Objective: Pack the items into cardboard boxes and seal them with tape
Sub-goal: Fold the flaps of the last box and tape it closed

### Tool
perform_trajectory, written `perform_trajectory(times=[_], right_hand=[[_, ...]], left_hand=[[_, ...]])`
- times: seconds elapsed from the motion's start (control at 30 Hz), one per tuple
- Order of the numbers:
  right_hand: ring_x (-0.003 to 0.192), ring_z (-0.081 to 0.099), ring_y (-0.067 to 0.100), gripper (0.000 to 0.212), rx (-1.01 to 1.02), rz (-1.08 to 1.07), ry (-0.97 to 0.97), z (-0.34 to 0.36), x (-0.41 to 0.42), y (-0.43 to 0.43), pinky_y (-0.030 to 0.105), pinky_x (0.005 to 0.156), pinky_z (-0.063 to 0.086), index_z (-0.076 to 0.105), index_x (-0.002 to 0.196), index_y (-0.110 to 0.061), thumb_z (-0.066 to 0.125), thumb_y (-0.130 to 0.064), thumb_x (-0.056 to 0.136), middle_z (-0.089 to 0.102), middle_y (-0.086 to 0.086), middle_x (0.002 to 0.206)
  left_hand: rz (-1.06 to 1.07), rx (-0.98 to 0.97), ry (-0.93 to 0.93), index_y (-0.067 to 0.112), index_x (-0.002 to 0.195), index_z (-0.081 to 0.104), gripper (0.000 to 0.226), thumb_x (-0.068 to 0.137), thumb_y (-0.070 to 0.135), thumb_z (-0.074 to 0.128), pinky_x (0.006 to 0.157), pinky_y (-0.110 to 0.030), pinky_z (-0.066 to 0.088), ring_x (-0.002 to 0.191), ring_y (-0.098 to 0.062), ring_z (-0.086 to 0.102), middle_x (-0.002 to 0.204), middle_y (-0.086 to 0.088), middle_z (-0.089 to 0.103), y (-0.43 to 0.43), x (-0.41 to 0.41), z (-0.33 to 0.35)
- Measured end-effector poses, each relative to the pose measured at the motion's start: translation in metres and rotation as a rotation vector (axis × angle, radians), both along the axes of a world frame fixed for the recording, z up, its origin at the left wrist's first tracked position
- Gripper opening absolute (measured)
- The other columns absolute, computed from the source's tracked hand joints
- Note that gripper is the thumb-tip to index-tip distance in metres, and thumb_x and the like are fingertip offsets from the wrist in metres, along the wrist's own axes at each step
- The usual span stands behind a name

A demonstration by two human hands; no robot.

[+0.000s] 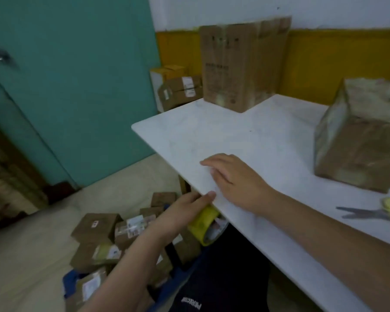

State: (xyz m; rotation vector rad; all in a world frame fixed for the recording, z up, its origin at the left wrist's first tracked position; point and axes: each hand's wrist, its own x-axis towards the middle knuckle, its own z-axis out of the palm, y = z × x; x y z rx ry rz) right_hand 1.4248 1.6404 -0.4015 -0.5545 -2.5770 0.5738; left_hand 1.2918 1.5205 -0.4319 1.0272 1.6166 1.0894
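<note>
Lower left: small cardboard parcels [104, 239], heaped. Lower centre: left hand [182, 210] grips the yellow tape roll [203, 224] at the white table [268, 143] edge; right hand [234, 176] rests on the table, fingers loose, holding nothing. Right: taped box [358, 143] on the table, scissors [369, 213] below it.

a white bench [257, 136] carries a tall cardboard box [239, 68] upright at its far edge, a tape-wrapped box [358, 145] to the right, and yellow-handled scissors [369, 213] lying nearer, close to that box.

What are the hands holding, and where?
The left hand grips the round yellow tape roll by its outer rim. The right hand holds nothing, resting flat on the white table.
</note>
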Motion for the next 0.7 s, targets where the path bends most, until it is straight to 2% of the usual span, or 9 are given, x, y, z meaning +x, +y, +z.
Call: perform_trajectory(times=[0.1, 0.17, 0.23, 0.3, 0.37, 0.43, 0.53, 0.6, 0.7], right_hand=[[0.138, 0.03, 0.005, 0.043, -0.024, 0.18, -0.155, -0.003, 0.008, 0.005, 0.009, 0.11, 0.014, 0.049, 0.143, -0.028, 0.046, -0.039, 0.101, 0.041, -0.013, 0.149], [0.145, 0.017, 0.0, 0.053, -0.035, 0.285, -0.257, -0.005, 0.009, 0.002, 0.016, 0.117, 0.009, 0.046, 0.145, -0.029, 0.043, -0.05, 0.096, 0.031, -0.017, 0.155], [0.144, 0.012, -0.004, 0.055, -0.131, 0.311, -0.257, -0.002, 0.007, 0.003, 0.014, 0.118, 0.008, 0.041, 0.148, -0.029, 0.046, -0.047, 0.096, 0.027, -0.019, 0.155], [0.139, 0.015, -0.009, 0.052, -0.179, 0.305, -0.233, 0.001, 0.007, 0.006, 0.001, 0.11, 0.006, 0.04, 0.147, -0.031, 0.053, -0.039, 0.097, 0.028, -0.024, 0.148], [0.135, 0.023, -0.009, 0.053, -0.179, 0.289, -0.222, 0.003, 0.01, 0.008, 0.002, 0.109, 0.012, 0.043, 0.144, -0.032, 0.061, -0.035, 0.095, 0.034, -0.023, 0.144], [0.128, 0.043, -0.002, 0.049, -0.201, 0.264, -0.185, 0.003, 0.01, 0.01, 0.015, 0.107, 0.03, 0.053, 0.137, -0.029, 0.068, -0.034, 0.091, 0.05, -0.015, 0.14], [0.099, 0.052, -0.013, 0.033, -0.249, 0.25, -0.13, 0.005, 0.008, 0.011, 0.004, 0.084, 0.036, 0.061, 0.117, -0.032, 0.073, -0.032, 0.086, 0.061, -0.019, 0.112], [0.098, 0.052, -0.015, 0.031, -0.272, 0.25, -0.128, 0.006, 0.009, 0.013, 0.002, 0.083, 0.035, 0.06, 0.116, -0.035, 0.072, -0.034, 0.087, 0.06, -0.022, 0.111], [0.112, 0.052, -0.007, 0.041, -0.307, 0.25, -0.113, 0.006, 0.01, 0.011, 0.011, 0.095, 0.038, 0.059, 0.127, -0.031, 0.07, -0.038, 0.088, 0.06, -0.019, 0.125]], left_hand=[[-0.113, -0.079, -0.008, 0.017, 0.077, 0.076, 0.035, 0.097, 0.04, 0.06, 0.055, -0.019, 0.053, 0.058, -0.011, 0.067, 0.073, -0.004, 0.074, -0.009, -0.003, 0.019], [-0.137, -0.181, 0.026, 0.01, 0.077, 0.07, 0.033, 0.1, 0.029, 0.057, 0.05, -0.019, 0.051, 0.05, -0.009, 0.062, 0.062, -0.003, 0.069, -0.01, -0.006, 0.041], [-0.167, -0.262, 0.241, 0.009, 0.077, 0.067, 0.03, 0.099, 0.026, 0.056, 0.053, -0.02, 0.05, 0.052, -0.009, 0.062, 0.063, 0.0, 0.068, -0.003, -0.006, 0.064], [-0.235, -0.351, 0.672, 0.013, 0.086, 0.065, 0.028, 0.097, 0.037, 0.057, 0.061, -0.024, 0.045, 0.068, -0.014, 0.06, 0.076, 0.001, 0.063, 0.008, 0.0, 0.085], [-0.292, -0.412, 0.982, 0.019, 0.08, 0.059, 0.029, 0.094, 0.044, 0.058, 0.056, -0.027, 0.036, 0.066, -0.013, 0.051, 0.074, 0.003, 0.054, 0.018, 0.008, 0.096], [-0.335, -0.431, 1.078, 0.024, 0.067, 0.05, 0.032, 0.093, 0.042, 0.058, 0.051, -0.023, 0.032, 0.059, -0.006, 0.044, 0.067, 0.006, 0.049, 0.024, 0.013, 0.101], [-0.379, -0.422, 1.185, 0.023, 0.063, 0.044, 0.038, 0.095, 0.04, 0.057, 0.048, -0.021, 0.029, 0.056, -0.004, 0.039, 0.065, 0.007, 0.045, 0.029, 0.017, 0.107], [-0.389, -0.431, 1.193, 0.021, 0.065, 0.046, 0.037, 0.096, 0.039, 0.055, 0.048, -0.021, 0.028, 0.056, -0.005, 0.039, 0.066, 0.005, 0.045, 0.03, 0.02, 0.111], [-0.383, -0.448, 1.181, 0.017, 0.071, 0.051, 0.034, 0.095, 0.04, 0.057, 0.05, -0.024, 0.032, 0.058, -0.009, 0.044, 0.069, 0.001, 0.05, 0.028, 0.021, 0.119]])
